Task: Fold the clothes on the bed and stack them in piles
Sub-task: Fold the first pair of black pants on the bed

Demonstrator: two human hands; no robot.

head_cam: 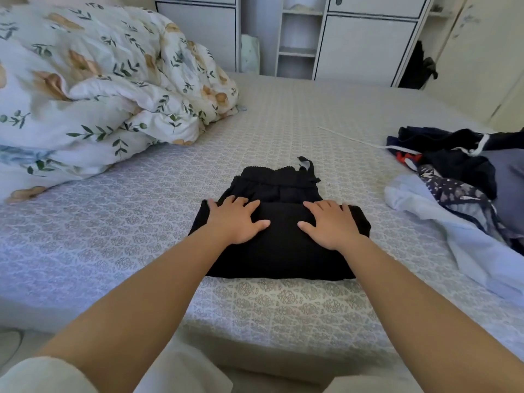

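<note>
Pressing folded black fabric garment (279, 236) flat on patterned grey bed sheet (113, 222).
Left hand (236, 221) and right hand (330, 225) lie palm-down, fingers straight and spread; garment directly beneath both.

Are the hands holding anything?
No. The left hand and right hand lie flat on the folded black garment, pressing its top, not gripping.

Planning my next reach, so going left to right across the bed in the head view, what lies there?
Floral duvet → left hand → right hand, both hands pressing flat on the folded black garment → pile of unfolded clothes at the right edge.
</note>
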